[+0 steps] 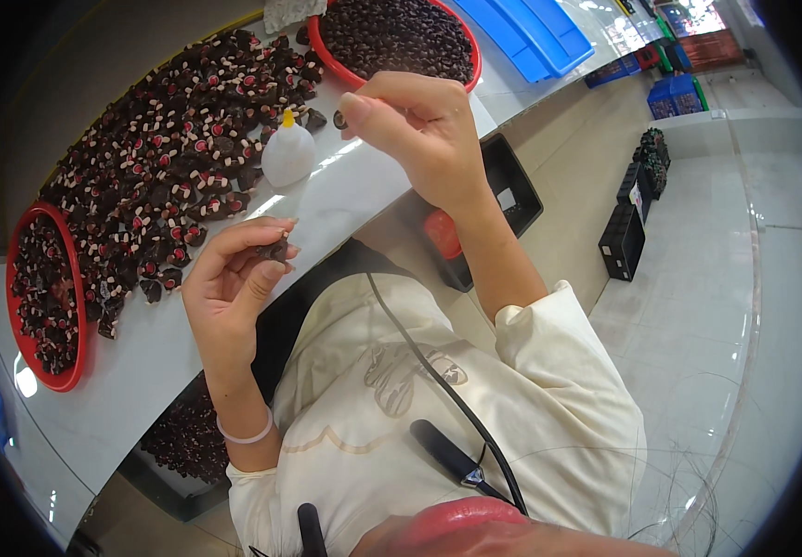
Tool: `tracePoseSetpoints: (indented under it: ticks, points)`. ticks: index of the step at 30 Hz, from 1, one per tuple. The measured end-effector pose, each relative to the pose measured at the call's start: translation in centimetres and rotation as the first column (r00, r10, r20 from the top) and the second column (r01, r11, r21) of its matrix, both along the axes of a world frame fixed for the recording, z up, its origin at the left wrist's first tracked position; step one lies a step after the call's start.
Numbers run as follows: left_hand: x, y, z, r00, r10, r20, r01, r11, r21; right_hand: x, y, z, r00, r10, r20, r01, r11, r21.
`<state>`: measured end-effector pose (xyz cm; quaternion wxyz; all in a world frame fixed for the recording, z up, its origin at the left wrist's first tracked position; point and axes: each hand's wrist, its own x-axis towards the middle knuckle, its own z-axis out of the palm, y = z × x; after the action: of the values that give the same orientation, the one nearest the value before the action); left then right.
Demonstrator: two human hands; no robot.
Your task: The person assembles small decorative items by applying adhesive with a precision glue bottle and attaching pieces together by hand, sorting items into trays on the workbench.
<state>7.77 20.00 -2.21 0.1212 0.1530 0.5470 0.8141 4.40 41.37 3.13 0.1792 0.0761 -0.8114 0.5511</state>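
My left hand is closed in a pinch around a small dark brown piece, held over the front edge of the white table. Higher and to the right, my right hand is raised with its fingers curled in and the thumb against them; what it holds, if anything, is hidden. Between the hands stands a white squeeze bottle with a yellow tip. Beyond my left hand spreads a big heap of dark pieces with pink-red and cream parts on them.
A red basin of similar pieces stands at the left. At the back, another red basin holds small plain dark pieces, beside a blue tray. Black crates sit below the table edge, and more black bins stand on the floor at right.
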Motion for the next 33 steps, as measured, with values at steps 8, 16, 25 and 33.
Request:
tracePoseSetpoints:
  ticks: [8,16,25,33]
  points:
    - [0.1,0.0,0.3,0.999,-0.011,0.041,0.011,1.0,0.011,-0.2,-0.6,0.2,0.993,-0.053,0.108,0.042,0.994,0.098]
    - [-0.1,0.0,0.2,0.996,-0.072,0.054,0.067,0.994,0.081,-0.9,-0.7,0.1,0.992,-0.091,0.088,0.084,0.993,0.083]
    - [-0.1,-0.1,-0.1,0.998,-0.058,0.04,0.058,0.998,0.003,-1.0,-1.6,0.7,0.986,-0.119,0.114,0.107,0.989,0.106]
    - [-0.1,-0.2,-0.2,0.998,-0.051,0.044,0.051,0.999,-0.01,-1.5,-2.3,0.5,0.994,-0.11,0.006,0.11,0.994,0.001]
